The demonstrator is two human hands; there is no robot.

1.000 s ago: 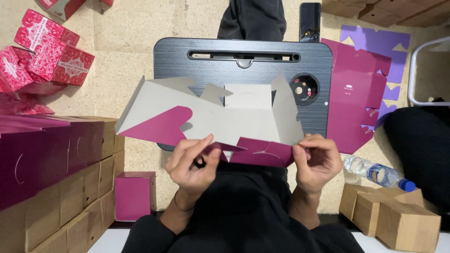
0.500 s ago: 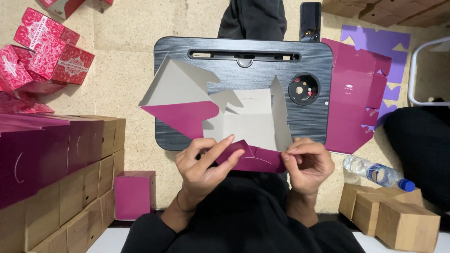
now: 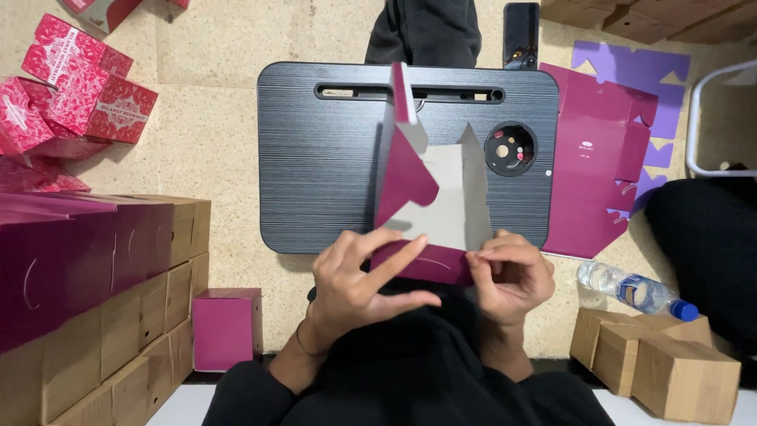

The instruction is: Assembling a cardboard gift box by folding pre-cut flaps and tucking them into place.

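I hold a magenta cardboard box blank (image 3: 430, 197), grey on its inside, partly folded up over a dark grey lap table (image 3: 315, 150). My left hand (image 3: 359, 280) grips its near magenta flap from the left, fingers spread across it. My right hand (image 3: 509, 276) pinches the same flap's right corner. The blank's left panel stands upright, nearly edge-on to the camera.
Flat magenta blanks (image 3: 595, 166) lie right of the table, purple ones (image 3: 639, 71) beyond. Folded magenta and brown boxes (image 3: 87, 268) are stacked at left, patterned red boxes (image 3: 71, 87) behind them. A water bottle (image 3: 631, 288), brown boxes (image 3: 662, 359) and a phone (image 3: 520, 35) are near.
The blank, spread wide and flat a second ago, has been folded inward; its left panel swung up to stand upright. Both hands stayed on the near flap.
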